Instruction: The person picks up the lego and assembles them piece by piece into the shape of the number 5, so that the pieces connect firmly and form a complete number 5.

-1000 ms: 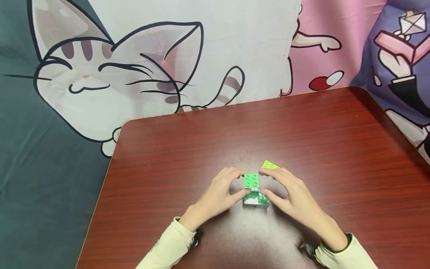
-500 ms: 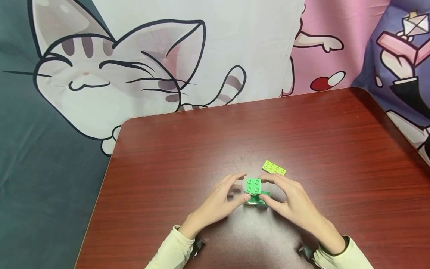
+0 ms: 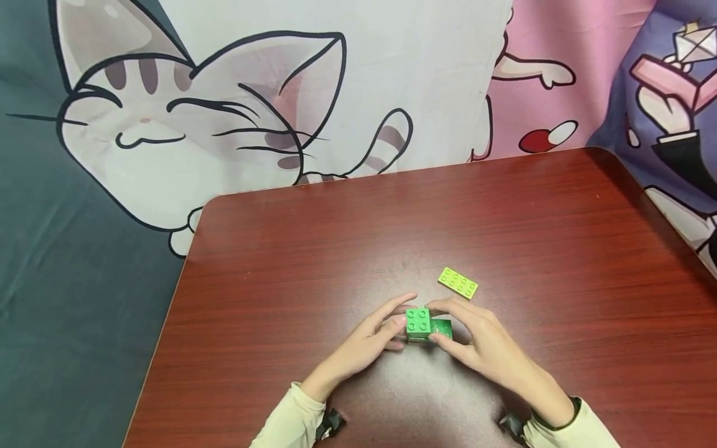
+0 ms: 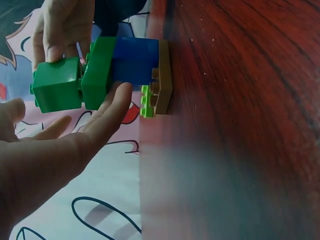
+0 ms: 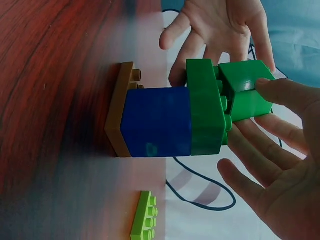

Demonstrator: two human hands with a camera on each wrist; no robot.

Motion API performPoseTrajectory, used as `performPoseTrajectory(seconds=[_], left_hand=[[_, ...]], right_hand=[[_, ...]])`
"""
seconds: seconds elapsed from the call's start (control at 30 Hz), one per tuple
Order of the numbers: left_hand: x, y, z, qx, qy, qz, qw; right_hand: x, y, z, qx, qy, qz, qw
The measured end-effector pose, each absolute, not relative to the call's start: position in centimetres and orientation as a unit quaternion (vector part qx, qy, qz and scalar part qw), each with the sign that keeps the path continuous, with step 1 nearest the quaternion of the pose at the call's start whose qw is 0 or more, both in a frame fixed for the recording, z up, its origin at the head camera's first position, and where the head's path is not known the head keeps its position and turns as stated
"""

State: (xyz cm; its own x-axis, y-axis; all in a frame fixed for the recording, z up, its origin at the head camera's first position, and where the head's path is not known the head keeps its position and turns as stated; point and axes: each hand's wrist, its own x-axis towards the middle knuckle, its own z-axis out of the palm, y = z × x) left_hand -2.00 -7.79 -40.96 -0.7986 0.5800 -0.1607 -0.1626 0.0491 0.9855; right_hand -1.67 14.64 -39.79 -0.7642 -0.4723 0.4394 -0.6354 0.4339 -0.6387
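A small green building block (image 3: 417,323) with studs on top sits over the left part of a longer green block (image 5: 206,107). Studs show in the gap between the two in the right wrist view. Below come a blue block (image 5: 157,122) and a brown plate (image 5: 120,112) on the table. My right hand (image 3: 484,333) pinches the small green block, thumb on its near side and fingers behind. My left hand (image 3: 366,342) is beside the stack on the left with its fingers extended; whether a fingertip touches the stack I cannot tell.
Behind the stack a lime-green studded plate (image 3: 458,283) lies flat on the brown wooden table (image 3: 313,249). A cloth (image 3: 426,74) with cartoon prints hangs past the table's far edge.
The small green block has come toward me and slightly left, over the longer green block. My left hand has drawn back beside the stack. The lime-green plate has come into full view.
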Motion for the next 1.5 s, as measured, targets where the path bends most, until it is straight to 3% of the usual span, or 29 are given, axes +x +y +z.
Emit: performPoseTrajectory(seconds=[0.43,0.73,1.5], left_hand=[[-2.0,-7.5,-41.1,0.150,0.658,0.682,0.283],[-1.9,-7.3,-41.4,0.179,0.643,0.700,0.253],[-2.0,-6.5,-40.5,0.125,0.660,0.698,0.248]], right_hand=[[-1.6,14.5,-40.2,0.335,-0.842,0.414,0.090],[-1.5,14.7,-40.4,0.337,-0.840,0.413,0.099],[-1.5,15.0,-41.1,0.323,-0.848,0.405,0.117]])
